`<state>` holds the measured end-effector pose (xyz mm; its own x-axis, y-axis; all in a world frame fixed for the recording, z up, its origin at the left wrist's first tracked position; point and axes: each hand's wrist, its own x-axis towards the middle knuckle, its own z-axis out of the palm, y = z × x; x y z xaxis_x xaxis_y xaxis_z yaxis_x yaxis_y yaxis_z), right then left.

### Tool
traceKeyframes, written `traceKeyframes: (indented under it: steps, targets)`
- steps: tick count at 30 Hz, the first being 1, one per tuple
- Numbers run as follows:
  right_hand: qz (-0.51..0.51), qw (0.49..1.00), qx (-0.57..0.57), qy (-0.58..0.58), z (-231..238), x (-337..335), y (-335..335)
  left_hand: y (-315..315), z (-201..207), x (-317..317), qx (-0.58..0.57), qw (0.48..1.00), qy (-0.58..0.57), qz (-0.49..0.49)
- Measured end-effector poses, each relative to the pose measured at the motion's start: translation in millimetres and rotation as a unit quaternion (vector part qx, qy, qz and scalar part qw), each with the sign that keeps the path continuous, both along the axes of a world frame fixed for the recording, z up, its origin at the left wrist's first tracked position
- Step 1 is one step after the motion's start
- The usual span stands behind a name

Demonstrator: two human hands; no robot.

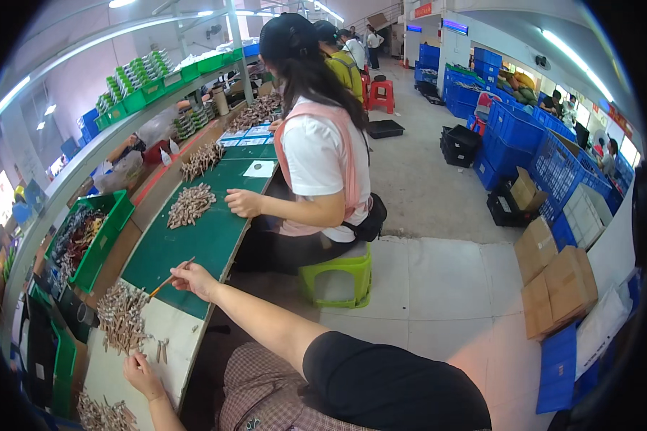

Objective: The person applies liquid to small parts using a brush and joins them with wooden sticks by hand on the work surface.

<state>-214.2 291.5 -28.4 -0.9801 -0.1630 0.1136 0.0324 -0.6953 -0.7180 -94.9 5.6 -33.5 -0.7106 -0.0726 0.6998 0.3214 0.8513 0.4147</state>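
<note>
My right hand (195,281) is closed around a thin brown stick with an orange lower end (162,284), which slants down over the near end of the green work mat. It may be a brush, but its tip is too small to make out. Just below lies a heap of small brown and grey finger-like pieces (122,316) on the pale board (172,323). A few loose pieces (162,351) lie beside the heap. My left hand (142,376) rests on the board by these pieces, its fingers apart, with nothing visible in them. Another heap (106,414) lies nearer me.
Beyond my right arm a co-worker in a pink apron (323,158) sits on a green stool (336,279), one hand over the green mat (230,179). More heaps (192,206) lie there. A green crate (97,241) borders the bench's left side. Blue crates (507,144) and cartons (561,280) stand at right.
</note>
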Motion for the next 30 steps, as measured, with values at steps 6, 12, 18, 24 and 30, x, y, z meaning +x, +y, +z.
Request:
traceKeyframes:
  steps: [6, 12, 18, 24, 30]
  targets:
    - [0.005, 1.000, -0.010, -0.005, -1.9, 6.0, 4.0, 2.6, 5.4, 6.9, 0.005, 1.000, -0.009, -0.012]
    - [-0.018, 1.000, 0.005, 0.005, -2.1, 17.0, -2.1, 11.4, 25.1, 32.2, -0.005, 0.999, -0.031, -0.005]
    - [-0.056, 0.990, 0.087, 0.099, -5.8, 1.3, 7.3, 28.2, 29.3, 45.5, -0.022, 0.992, -0.119, 0.041]
    - [-0.023, 0.998, 0.000, 0.052, -4.7, -1.3, 20.5, 23.1, 34.1, 35.3, -0.041, 0.982, -0.176, 0.047]
    - [0.031, 0.998, -0.036, 0.041, -11.2, 7.2, 7.5, 25.7, 30.7, 36.5, -0.031, 0.969, -0.242, 0.046]
